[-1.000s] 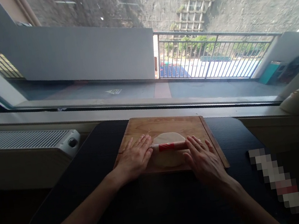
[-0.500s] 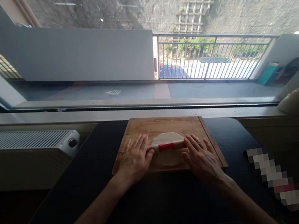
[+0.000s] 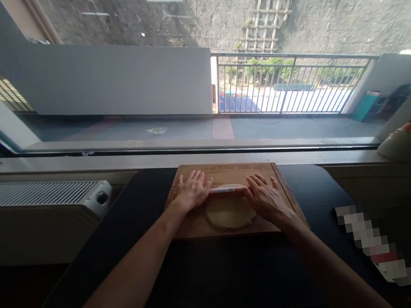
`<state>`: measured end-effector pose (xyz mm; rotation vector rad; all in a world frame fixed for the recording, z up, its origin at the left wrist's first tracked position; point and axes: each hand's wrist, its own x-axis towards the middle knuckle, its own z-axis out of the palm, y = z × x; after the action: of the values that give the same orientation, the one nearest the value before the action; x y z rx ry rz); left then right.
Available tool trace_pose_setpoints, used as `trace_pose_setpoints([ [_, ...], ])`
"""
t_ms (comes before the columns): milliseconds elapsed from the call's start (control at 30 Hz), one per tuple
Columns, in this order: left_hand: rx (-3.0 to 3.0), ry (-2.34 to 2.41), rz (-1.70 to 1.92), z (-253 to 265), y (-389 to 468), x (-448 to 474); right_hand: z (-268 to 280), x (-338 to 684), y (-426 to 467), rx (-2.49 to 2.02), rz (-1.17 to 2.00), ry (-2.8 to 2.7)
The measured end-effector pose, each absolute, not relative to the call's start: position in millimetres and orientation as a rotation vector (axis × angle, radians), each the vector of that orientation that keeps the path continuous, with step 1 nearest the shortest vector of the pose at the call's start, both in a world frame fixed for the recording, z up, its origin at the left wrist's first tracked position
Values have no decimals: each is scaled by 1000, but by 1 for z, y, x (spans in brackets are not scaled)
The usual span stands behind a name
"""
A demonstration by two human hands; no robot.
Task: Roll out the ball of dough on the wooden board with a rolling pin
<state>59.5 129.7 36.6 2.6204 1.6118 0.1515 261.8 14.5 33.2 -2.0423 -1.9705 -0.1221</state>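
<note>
A rolling pin (image 3: 224,190) lies crosswise over the far part of a flat, pale round of dough (image 3: 230,213). Both rest on a wooden board (image 3: 227,167). My left hand (image 3: 194,190) presses flat on the pin's left end, fingers stretched forward and spread. On the pin's right end lies my right hand (image 3: 265,194), its fingers also extended and apart, palm down. The hands cover both ends of the pin, and only its middle shows. A thin strip of dough is visible beyond the pin.
The board sits on a dark table (image 3: 126,246) against a window sill (image 3: 151,160). To the left is a white radiator (image 3: 31,193). A pixelated flat object (image 3: 374,244) lies at the table's right. A pale figurine (image 3: 404,141) stands on the sill at right.
Both hands have rolled the pin forward, away from me, toward the dough's far edge. More dough shows on the near side, and the pin's red band has turned out of sight.
</note>
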Motion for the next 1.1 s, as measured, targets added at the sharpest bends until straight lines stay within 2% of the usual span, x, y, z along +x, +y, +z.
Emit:
trace_pose_setpoints([
  [267, 2829, 1378, 322, 24, 29, 13, 20, 264, -55, -1927, -203, -2129],
  [567, 2651, 1656, 182, 34, 125, 45, 43, 252, 54, -2110, 31, -1989],
  [667, 2662, 1629, 182, 34, 115, 41, 39, 252, 44, -2077, -11, -1991],
  [900, 2900, 1368, 371, 25, 33, 19, 11, 260, -47, -1922, -273, -2019],
  [1000, 2887, 1419, 365, 23, 44, 23, 16, 257, -33, -1940, -283, -1987],
  [1100, 2765, 1575, 265, 26, 83, 36, 27, 252, 17, -2029, -198, -1958],
])
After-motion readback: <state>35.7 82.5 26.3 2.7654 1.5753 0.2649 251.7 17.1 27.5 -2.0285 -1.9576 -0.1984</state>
